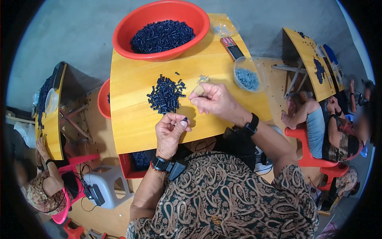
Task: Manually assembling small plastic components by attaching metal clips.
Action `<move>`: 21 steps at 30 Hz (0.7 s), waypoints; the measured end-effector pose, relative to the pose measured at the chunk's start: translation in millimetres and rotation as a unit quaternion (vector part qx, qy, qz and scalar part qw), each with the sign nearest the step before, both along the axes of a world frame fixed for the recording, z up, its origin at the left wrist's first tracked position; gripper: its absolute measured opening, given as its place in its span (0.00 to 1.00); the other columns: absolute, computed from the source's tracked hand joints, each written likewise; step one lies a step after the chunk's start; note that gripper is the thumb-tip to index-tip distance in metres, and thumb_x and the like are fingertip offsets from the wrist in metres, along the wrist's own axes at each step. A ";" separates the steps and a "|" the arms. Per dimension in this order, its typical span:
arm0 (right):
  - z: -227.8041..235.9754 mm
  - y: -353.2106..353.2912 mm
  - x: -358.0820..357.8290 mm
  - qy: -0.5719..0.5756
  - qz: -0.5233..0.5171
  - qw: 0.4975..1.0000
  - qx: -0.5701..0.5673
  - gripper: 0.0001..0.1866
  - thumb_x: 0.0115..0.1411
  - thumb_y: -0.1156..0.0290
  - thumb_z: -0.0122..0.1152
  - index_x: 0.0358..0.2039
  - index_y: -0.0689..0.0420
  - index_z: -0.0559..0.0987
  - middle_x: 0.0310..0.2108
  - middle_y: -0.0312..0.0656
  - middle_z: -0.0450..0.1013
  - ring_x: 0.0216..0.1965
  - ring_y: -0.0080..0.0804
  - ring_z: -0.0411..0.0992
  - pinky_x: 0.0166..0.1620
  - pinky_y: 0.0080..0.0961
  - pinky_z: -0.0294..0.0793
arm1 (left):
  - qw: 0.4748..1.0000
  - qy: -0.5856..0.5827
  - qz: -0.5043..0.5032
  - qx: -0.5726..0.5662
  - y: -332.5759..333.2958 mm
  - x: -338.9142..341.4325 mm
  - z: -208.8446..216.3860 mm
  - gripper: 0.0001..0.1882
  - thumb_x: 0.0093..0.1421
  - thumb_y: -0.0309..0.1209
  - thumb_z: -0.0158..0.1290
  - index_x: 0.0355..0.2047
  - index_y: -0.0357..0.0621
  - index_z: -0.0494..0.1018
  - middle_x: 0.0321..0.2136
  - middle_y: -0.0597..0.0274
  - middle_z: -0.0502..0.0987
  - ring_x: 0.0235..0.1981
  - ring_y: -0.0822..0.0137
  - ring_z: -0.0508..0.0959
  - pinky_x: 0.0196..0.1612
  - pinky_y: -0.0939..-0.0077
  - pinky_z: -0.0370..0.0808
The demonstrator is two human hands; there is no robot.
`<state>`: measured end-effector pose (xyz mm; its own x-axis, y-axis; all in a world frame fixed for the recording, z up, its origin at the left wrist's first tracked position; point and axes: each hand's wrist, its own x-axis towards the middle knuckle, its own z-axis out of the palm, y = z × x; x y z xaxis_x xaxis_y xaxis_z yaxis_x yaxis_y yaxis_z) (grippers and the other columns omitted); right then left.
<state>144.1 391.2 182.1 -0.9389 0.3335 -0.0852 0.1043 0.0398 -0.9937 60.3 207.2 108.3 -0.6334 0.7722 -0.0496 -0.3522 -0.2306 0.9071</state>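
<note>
My left hand (169,133) pinches a small dark cylindrical piece (185,119) between thumb and forefinger, near the table's front edge. To its right and a little farther off, my right hand (218,101) is closed with a small tan, block-like thing (198,90) at its fingertips. Whether that is a held block or a finger cover is hard to tell. Just beyond the left hand lies a loose pile of dark cylindrical pieces (165,95). A small heap of tiny pale metal parts (203,78) sits beyond the right fingers.
A red basin (123,40) of dark pieces stands at the yellow table's (131,131) far end. A clear tub (262,79) of small metal parts, a keypad phone (231,48) and another clear container (234,26) are at the right. People work at tables on both sides.
</note>
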 end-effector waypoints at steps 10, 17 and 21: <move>-13.8 -24.3 11.1 0.070 0.026 0.996 -0.049 0.03 0.61 0.76 0.60 0.35 0.61 0.79 0.25 0.33 0.74 0.26 0.12 0.69 0.27 0.13 0.68 | 0.996 -0.076 -0.011 0.052 1.1 4.6 18.1 0.04 0.62 0.21 0.52 0.38 0.37 0.71 0.31 0.57 0.77 0.28 0.68 0.79 0.35 0.72 0.81; -21.7 -24.1 14.8 0.085 0.053 0.990 -0.102 0.05 0.62 0.73 0.59 0.37 0.59 0.79 0.30 0.32 0.75 0.27 0.12 0.69 0.29 0.11 0.69 | 0.996 -0.076 -0.005 0.045 0.0 6.2 21.1 0.03 0.62 0.21 0.52 0.37 0.37 0.72 0.30 0.56 0.78 0.27 0.68 0.79 0.33 0.71 0.81; -24.9 -21.3 16.4 0.076 0.053 0.993 -0.080 0.04 0.63 0.76 0.57 0.37 0.60 0.78 0.31 0.34 0.75 0.28 0.14 0.70 0.29 0.12 0.70 | 0.996 -0.074 -0.009 0.047 0.8 6.0 21.9 0.03 0.61 0.20 0.53 0.36 0.37 0.72 0.32 0.56 0.79 0.27 0.69 0.80 0.33 0.76 0.79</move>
